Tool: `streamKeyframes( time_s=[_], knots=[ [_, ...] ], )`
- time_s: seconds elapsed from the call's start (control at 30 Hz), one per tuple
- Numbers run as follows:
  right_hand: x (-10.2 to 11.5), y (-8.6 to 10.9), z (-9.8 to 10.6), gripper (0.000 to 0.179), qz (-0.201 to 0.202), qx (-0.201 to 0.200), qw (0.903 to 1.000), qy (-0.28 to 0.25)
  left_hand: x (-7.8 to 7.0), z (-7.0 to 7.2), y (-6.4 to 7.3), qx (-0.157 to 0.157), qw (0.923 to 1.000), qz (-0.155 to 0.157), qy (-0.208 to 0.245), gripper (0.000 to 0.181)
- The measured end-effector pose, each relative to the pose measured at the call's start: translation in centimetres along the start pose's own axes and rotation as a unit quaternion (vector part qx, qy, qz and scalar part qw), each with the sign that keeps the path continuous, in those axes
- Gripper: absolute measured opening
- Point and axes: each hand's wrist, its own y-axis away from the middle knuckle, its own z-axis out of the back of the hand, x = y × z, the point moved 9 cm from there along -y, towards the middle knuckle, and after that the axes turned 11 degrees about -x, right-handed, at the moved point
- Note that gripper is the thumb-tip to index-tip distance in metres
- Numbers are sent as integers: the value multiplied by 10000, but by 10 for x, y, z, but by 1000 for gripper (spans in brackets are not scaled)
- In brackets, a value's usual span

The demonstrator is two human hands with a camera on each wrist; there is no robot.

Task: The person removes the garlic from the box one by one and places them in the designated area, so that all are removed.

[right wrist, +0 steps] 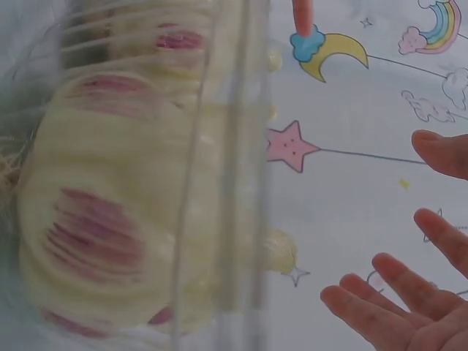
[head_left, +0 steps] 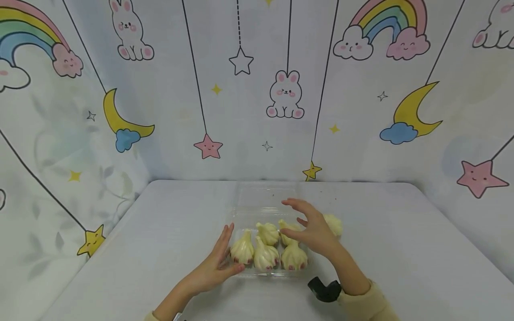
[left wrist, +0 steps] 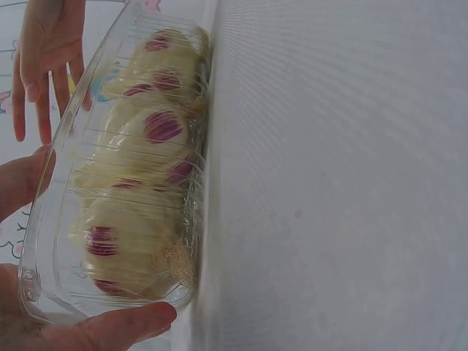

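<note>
A clear plastic box [head_left: 277,273] holds several pale garlic bulbs [head_left: 266,256] with purple marks, also visible through its wall in the left wrist view. My left hand [head_left: 214,263] rests against the box's left side. Its fingers are straight, and its thumb [left wrist: 139,323] lies across the near corner. Over the right part of the box is my right hand [head_left: 315,229], its thumb and fingers spread apart and nothing between them. Another garlic bulb [head_left: 333,225] is on the table to the right of the box, partly hidden behind that hand.
The box's clear lid [head_left: 261,196] lies folded back toward the rear of the white table [head_left: 176,223]. A patterned cloth backdrop [head_left: 249,129] rises behind the table. By the right wrist there is a black curved piece [head_left: 324,290].
</note>
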Motion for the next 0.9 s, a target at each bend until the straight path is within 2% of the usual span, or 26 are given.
streamKeyframes(
  time_s=[0.13, 0.47, 0.63, 0.9],
  knots=[
    [-1, 0, -9, 59, -113, 159, 9997, -123, 0, 1, 0, -16, 10000, 33, -16, 92],
    [-3, -1, -28, 62, -124, 289, 9994, 154, 0, 1, 1, -71, 9999, 89, 2, 91],
    [-3, -1, -34, 63, -136, 357, 9992, 118, 0, 1, 1, -64, 9999, 122, 12, 91],
    [1, -1, -45, 57, 101, 651, 9977, 159, 1, 1, 0, -36, 9999, 98, 36, 92]
  ],
)
